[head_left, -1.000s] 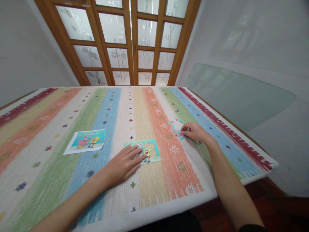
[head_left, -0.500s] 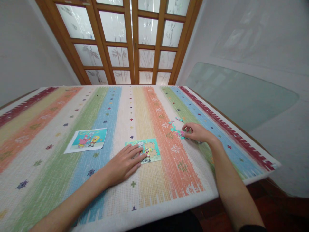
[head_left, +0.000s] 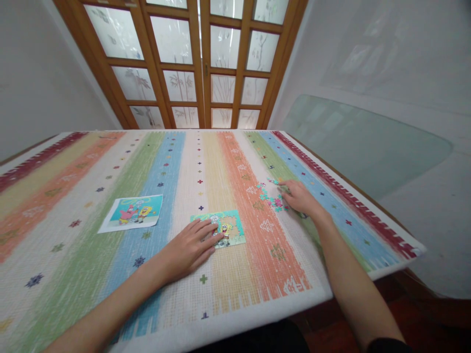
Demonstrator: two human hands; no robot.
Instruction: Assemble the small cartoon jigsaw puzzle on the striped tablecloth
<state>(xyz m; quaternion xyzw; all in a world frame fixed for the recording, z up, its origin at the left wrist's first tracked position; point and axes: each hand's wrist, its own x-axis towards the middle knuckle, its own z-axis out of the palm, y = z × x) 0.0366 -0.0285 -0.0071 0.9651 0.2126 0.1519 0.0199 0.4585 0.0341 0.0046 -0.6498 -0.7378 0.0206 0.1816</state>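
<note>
My left hand [head_left: 195, 243] lies flat with its fingers stretched over the left part of a small jigsaw puzzle [head_left: 235, 235]. The puzzle's cartoon picture is partly filled; a brown patch of bare backing shows at its upper right. To the right, my right hand [head_left: 296, 195] is at the edge of a scatter of loose puzzle pieces [head_left: 274, 202], turquoise and pink. Its index finger points towards the far pieces, with the thumb apart from it, and I see nothing between them. A printed picture sheet [head_left: 136, 214] of the cartoon scene lies left of the puzzle.
A striped tablecloth [head_left: 176, 304] covers the table, whose front edge is close to me. Beyond its far edge are wooden doors [head_left: 202, 88] with frosted panes. A pale glass panel [head_left: 368, 142] leans by the wall on the right.
My right hand has moved slightly away from me, off the near pink pieces, and its curled index finger has straightened. My left hand and the puzzle have stayed in place.
</note>
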